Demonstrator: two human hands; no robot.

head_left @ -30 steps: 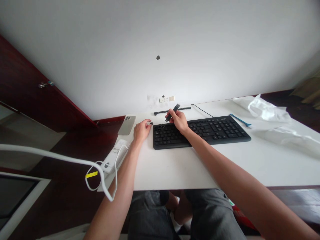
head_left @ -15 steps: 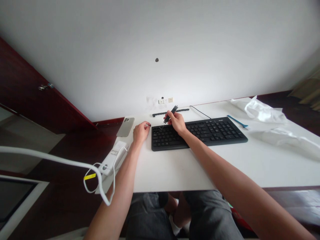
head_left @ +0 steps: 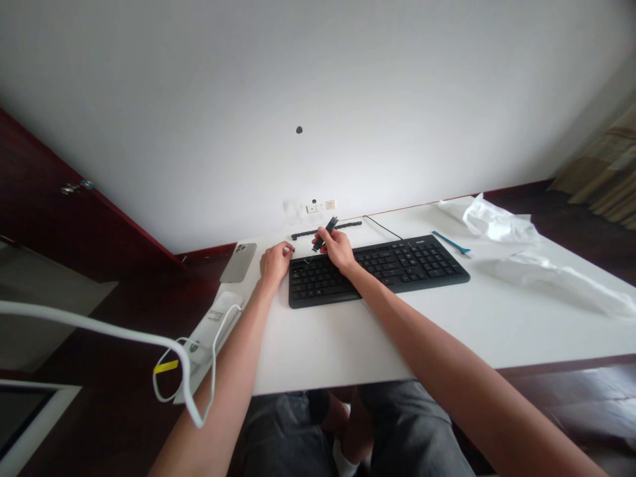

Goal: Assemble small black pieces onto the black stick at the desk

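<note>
A black keyboard (head_left: 397, 265) lies on the white table, with several of its top-row keys at the left end gone. Above that corner my right hand (head_left: 338, 250) grips a black keycap puller (head_left: 325, 235), tilted, its thin wire ends pointing down at the keys. Just left of the keyboard, my left hand (head_left: 275, 262) rests on the table with thumb and fingers pinched. A small dark piece, probably a keycap (head_left: 291, 250), shows at its fingertips. Behind the keyboard runs a line of loose black keycaps (head_left: 350, 224).
A phone (head_left: 239, 262) and a white power strip (head_left: 211, 328) with a looping white cable (head_left: 124, 336) are at the left. On the right lie a blue brush-like tool (head_left: 451, 243) and crumpled white plastic bags (head_left: 497, 218). The wall with sockets (head_left: 321, 207) borders the table's back.
The whole view has shifted, so the table and things appear further left and slightly lower. Both hands keep nearly the same places and grips beside and over the keyboard.
</note>
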